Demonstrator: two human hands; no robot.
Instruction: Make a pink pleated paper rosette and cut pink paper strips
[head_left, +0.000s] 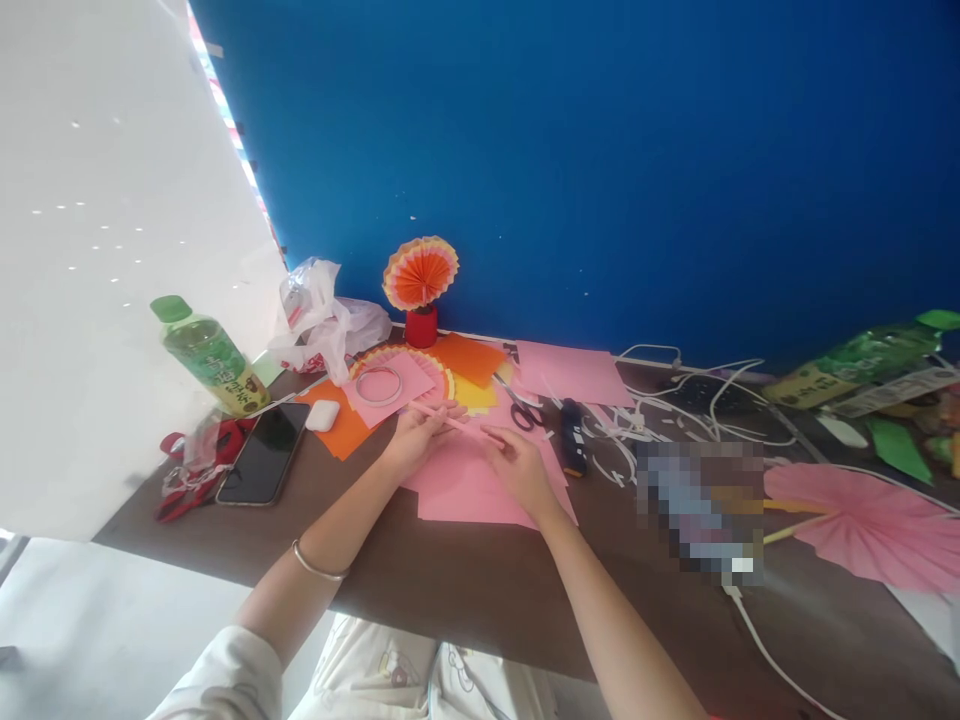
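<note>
A narrow folded strip of pink paper (466,428) stretches between my two hands, just above the stacked pink sheets (472,490). My left hand (421,437) grips its left part, fingers closed. The other end is pinched by the fingers of my right hand (519,468). Beyond my left hand lie a silver ring-shaped bangle (379,370) on a pink sheet and a pleated paper fan (446,372) with a yellow edge. Scissors (526,412) rest just past my right hand, beside a dark, long-bodied tool (574,438) whose kind I cannot make out.
A paper fan flower (421,275) stands in a red holder (421,327) by the blue wall. At left are a green-capped bottle (210,355), a phone (266,455) and a white case (322,415). White cables (712,425) and a large pink fan (870,525) spread right.
</note>
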